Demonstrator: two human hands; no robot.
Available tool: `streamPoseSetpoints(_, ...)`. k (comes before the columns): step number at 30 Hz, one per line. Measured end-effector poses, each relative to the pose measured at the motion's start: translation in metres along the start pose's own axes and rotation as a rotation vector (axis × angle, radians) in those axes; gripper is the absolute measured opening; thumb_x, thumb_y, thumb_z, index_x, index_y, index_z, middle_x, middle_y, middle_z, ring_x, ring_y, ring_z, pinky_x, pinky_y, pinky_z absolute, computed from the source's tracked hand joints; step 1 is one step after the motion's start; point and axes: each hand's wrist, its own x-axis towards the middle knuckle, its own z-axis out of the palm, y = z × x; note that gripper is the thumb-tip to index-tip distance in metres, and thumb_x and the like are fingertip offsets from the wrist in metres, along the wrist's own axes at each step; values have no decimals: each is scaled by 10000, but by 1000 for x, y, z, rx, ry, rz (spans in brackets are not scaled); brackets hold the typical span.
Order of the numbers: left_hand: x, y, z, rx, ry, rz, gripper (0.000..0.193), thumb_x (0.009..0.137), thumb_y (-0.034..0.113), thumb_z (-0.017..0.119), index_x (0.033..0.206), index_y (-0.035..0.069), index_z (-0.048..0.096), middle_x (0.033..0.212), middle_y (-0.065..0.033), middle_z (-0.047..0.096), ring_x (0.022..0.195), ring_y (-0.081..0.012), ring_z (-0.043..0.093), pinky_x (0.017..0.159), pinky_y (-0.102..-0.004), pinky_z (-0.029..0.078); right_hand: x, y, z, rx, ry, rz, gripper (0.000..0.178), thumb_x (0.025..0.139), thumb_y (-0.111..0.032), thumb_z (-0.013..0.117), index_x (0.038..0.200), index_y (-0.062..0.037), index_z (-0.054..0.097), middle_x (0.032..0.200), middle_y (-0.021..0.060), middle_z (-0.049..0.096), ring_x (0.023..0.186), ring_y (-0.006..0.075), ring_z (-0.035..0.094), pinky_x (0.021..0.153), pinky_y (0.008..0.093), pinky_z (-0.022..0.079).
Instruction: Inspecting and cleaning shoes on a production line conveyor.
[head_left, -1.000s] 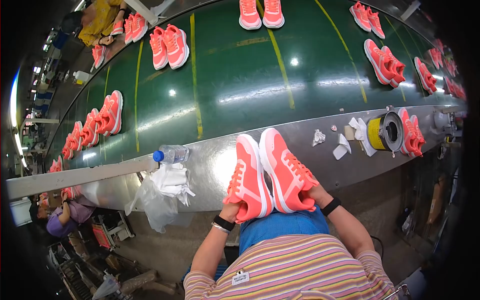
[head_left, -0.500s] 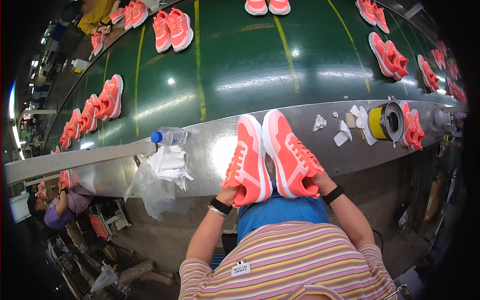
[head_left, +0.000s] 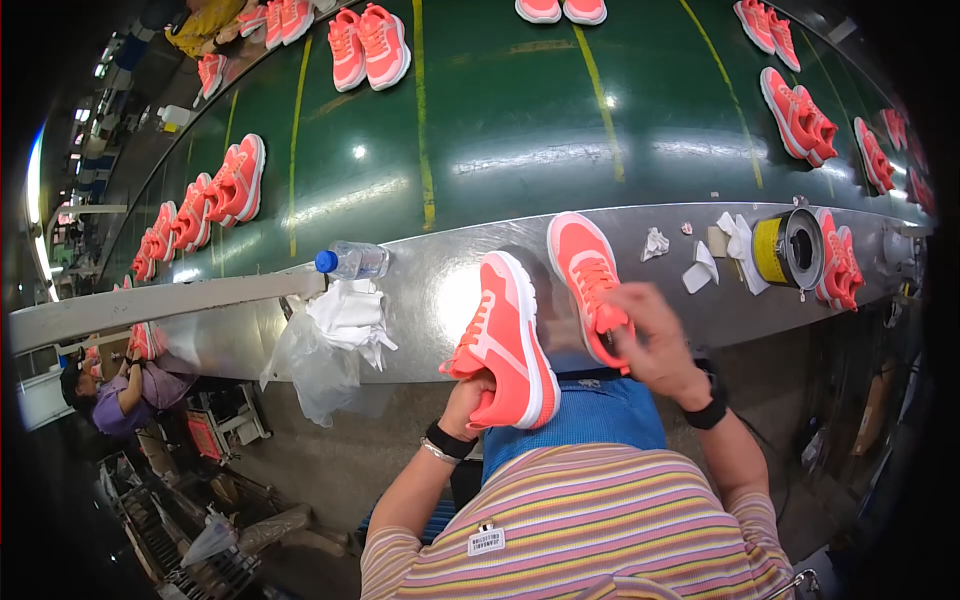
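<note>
My left hand (head_left: 464, 402) grips a coral sneaker (head_left: 508, 335) at its heel opening, with fingers inside the collar. That sneaker is tilted, its white sole facing right and its toe pointing away from me. A matching sneaker (head_left: 583, 262) rests sole-down on the metal ledge to its right, toe away. Beside that shoe's tongue and collar is my right hand (head_left: 657, 345), slightly blurred, with fingers and thumb apart and nothing visible between them.
A green belt (head_left: 500, 110) carries several coral sneaker pairs beyond the metal ledge (head_left: 420, 345). On the ledge are a bottle (head_left: 358, 261), white cloths (head_left: 350, 318), paper scraps (head_left: 702, 267) and a yellow-black can (head_left: 785, 250). A pale bar (head_left: 170, 308) juts from the left; a person (head_left: 125, 395) sits there.
My right hand has come out of the right sneaker, which now stands on the ledge. My left hand has turned its sneaker and drawn it slightly nearer. The view has shifted a little.
</note>
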Motion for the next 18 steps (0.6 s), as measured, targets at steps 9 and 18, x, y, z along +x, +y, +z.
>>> streamPoseSetpoints(9, -20, -3, 1, 11, -11, -93, 455, 742, -70, 427, 1183, -10, 521, 1146, -122, 581, 1039, -211, 591, 913, -327, 484, 23, -29, 83, 94, -362, -165, 328, 878, -108, 585, 1203, -73, 577, 996, 133, 537, 898, 278, 550, 792, 360, 462)
streamPoseSetpoints(18, -24, -3, -18, -7, 71, -48, 390, 747, -61, 439, 1122, -27, 542, 1117, -110, 592, 1036, -214, 586, 933, -327, 464, 22, -29, 57, 262, -65, -32, 70, 858, -50, 633, 899, -27, 581, 849, 56, 604, 774, 128, 579, 697, 256, 472)
